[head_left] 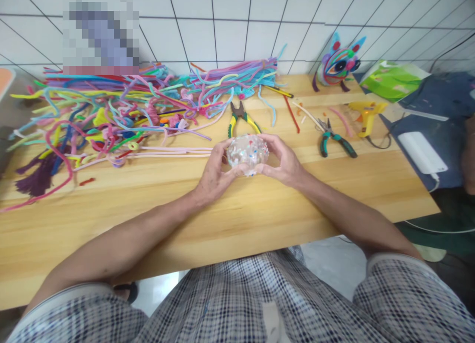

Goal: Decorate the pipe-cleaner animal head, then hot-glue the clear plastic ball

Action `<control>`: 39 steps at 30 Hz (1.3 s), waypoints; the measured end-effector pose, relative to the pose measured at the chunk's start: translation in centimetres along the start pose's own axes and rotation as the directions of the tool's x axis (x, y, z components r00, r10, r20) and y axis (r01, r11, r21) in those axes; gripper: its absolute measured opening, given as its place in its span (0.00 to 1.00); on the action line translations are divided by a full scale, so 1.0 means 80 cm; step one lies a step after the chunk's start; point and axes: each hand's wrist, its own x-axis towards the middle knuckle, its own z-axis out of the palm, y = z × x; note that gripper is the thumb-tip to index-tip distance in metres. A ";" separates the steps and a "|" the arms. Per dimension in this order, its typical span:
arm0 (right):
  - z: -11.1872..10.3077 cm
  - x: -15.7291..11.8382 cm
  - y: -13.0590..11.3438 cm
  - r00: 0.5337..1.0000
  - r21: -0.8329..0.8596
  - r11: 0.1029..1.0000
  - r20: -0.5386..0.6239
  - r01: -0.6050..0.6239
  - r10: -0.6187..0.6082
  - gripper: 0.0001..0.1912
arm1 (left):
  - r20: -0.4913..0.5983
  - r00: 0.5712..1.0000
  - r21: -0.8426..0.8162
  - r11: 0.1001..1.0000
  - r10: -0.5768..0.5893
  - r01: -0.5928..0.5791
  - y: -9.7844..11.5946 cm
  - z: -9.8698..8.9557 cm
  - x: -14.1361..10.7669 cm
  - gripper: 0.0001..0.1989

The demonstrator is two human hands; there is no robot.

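Observation:
Between both hands I hold a clear, rounded ball [248, 154] flecked with small coloured bits, just above the wooden table [237, 214]. My left hand [218, 171] curves round its left side, thumb along the lower front. Round the right side wraps my right hand [281, 161], fingers over the top and thumb low. Right behind the ball lie yellow-and-green pliers [241, 119], jaws pointing away. Several pale pink pipe cleaners [178, 152] run leftward from beside my left hand.
Many coloured pipe cleaners [122, 100] heap across the back left. To the right lie green-handled pliers [334, 142], a yellow glue gun [366, 116] and a white power strip or adapter [423, 152]. A decorated animal figure [336, 66] stands at the back near a green package [393, 80].

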 end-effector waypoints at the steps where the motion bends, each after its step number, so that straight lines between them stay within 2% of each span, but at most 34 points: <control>1: 0.000 0.000 0.000 1.000 0.010 1.000 0.000 -0.008 0.008 0.46 | -0.003 1.000 0.002 1.000 0.000 0.000 0.000 0.000 0.000 0.32; 6: 0.005 0.001 0.000 0.997 0.106 0.993 -0.035 -0.059 0.063 0.45 | -0.018 1.000 0.065 0.998 0.009 -0.008 0.002 -0.002 -0.001 0.33; 8: 0.008 0.001 0.000 0.993 0.169 0.981 -0.059 -0.094 0.106 0.44 | -0.009 0.998 0.123 0.991 0.062 -0.060 0.002 -0.003 -0.003 0.39; 11: 0.014 0.000 0.001 0.980 0.236 0.959 -0.079 -0.160 0.183 0.44 | 0.013 0.990 0.240 0.960 0.143 -0.142 -0.002 0.000 -0.002 0.56; 14: 0.021 -0.003 0.001 0.974 0.267 0.943 -0.055 -0.199 0.222 0.45 | 0.004 0.987 0.339 0.928 0.162 -0.153 -0.008 0.005 0.001 0.63; 18: 0.029 -0.006 0.000 0.974 0.295 0.931 -0.004 -0.214 0.225 0.42 | -0.023 0.989 0.399 0.908 0.148 -0.126 -0.012 0.012 0.003 0.64; 22: 0.031 -0.007 -0.001 0.970 0.302 0.924 0.012 -0.233 0.241 0.41 | -0.037 0.989 0.382 0.916 0.144 -0.119 -0.009 0.012 0.002 0.59; 25: 0.028 -0.005 -0.004 0.966 0.219 0.943 -0.003 -0.250 0.257 0.40 | -0.039 0.989 0.370 0.921 0.145 -0.120 -0.007 0.009 0.003 0.54; 27: 0.019 0.001 -0.007 0.967 0.124 0.965 -0.074 -0.233 0.243 0.37 | -0.051 0.988 0.352 0.928 0.148 -0.121 -0.009 0.007 0.004 0.51; 30: -0.014 0.016 -0.003 0.953 0.025 0.980 -0.229 -0.197 0.197 0.27 | -0.067 0.985 0.297 0.946 0.157 -0.131 -0.014 0.006 0.005 0.50; 34: -0.097 0.026 0.022 0.891 -0.114 0.972 -0.433 -0.204 0.137 0.18 | -0.045 0.977 0.233 0.953 0.208 -0.192 -0.018 0.006 0.004 0.50; 36: -0.146 0.017 0.040 0.809 -0.263 0.908 -0.574 -0.327 0.126 0.18 | -0.032 0.973 0.234 0.948 0.229 -0.215 -0.015 0.007 0.003 0.49; 39: -0.214 -0.011 0.064 0.711 -0.349 0.817 -0.696 -0.458 0.101 0.11 | -0.019 0.968 0.275 0.932 0.252 -0.237 -0.008 0.008 0.003 0.48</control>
